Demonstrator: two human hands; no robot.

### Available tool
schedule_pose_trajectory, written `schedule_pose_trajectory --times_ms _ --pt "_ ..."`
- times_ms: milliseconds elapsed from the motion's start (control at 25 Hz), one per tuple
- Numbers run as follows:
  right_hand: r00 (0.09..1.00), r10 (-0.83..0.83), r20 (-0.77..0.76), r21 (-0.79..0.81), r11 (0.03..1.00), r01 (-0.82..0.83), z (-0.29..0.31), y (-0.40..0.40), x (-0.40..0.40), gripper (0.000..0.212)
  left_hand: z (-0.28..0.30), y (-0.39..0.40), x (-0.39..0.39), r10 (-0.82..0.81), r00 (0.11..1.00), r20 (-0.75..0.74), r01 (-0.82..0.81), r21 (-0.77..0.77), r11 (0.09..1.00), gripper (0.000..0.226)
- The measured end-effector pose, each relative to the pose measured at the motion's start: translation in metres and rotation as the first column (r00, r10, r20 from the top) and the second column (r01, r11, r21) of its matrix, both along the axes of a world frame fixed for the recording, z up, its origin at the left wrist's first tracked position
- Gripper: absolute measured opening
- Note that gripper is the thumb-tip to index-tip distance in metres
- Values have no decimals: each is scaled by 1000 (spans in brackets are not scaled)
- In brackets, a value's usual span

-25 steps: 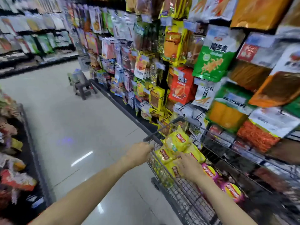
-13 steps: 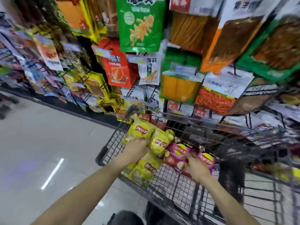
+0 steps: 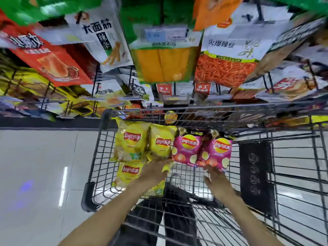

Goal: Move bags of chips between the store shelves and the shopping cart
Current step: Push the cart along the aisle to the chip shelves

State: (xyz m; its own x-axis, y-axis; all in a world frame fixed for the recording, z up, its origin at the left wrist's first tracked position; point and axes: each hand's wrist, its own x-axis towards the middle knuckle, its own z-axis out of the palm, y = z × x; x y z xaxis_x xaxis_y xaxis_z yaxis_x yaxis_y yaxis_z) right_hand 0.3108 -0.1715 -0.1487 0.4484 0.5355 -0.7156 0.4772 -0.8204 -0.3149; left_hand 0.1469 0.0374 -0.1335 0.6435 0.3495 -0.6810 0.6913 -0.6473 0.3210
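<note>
We have five Lay's chip bags lying in the shopping cart [image 3: 92, 157], bunched toward its far-left corner. Two yellow bags [image 3: 131, 142] sit side by side against the far wall, a third yellow bag [image 3: 128, 173] lies nearer us by the left wall, and two pink bags [image 3: 188, 148] lie to their right along the far edge.

We judge these bags light, puffed with air, and slick-skinned; the chips inside are brittle, so a hard squeeze would crush them. We think the crimped seam at the top or bottom edge is the safest place to pinch, or a loose hold across the pillow's sides.

Our left hand [image 3: 154, 172] rests over the lower edge of the second yellow bag [image 3: 162, 142], fingers hidden beneath the hand, so we cannot tell whether they grasp it. Our right hand [image 3: 215, 178] touches the bottom edge of the right-hand pink bag [image 3: 220, 151] with fingers extended, not clenched.

Beyond the cart's far rim, the store shelves [image 3: 95, 80] hang packed with snack packets [image 3: 165, 63].
</note>
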Motion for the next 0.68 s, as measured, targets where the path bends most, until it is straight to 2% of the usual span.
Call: schedule_pose_trajectory --times_ms 160,400,520,680 --pt "995 -91 -34 -21 996 91 -37 16 -3 49 -52 1 2 22 1000 2 -22 -88 996 51" --pt "969 -223 -103 156 959 238 -94 43 14 50 -124 5 25 59 998 17 -56 -117 992 67" --pt "947 -295 -125 176 933 314 -117 53 22 63 -148 -1 41 125 991 39 -118 -153 981 76" --pt "913 -385 -137 202 891 406 -140 65 29 76 -173 -12 55 172 985 9 -171 -80 982 81"
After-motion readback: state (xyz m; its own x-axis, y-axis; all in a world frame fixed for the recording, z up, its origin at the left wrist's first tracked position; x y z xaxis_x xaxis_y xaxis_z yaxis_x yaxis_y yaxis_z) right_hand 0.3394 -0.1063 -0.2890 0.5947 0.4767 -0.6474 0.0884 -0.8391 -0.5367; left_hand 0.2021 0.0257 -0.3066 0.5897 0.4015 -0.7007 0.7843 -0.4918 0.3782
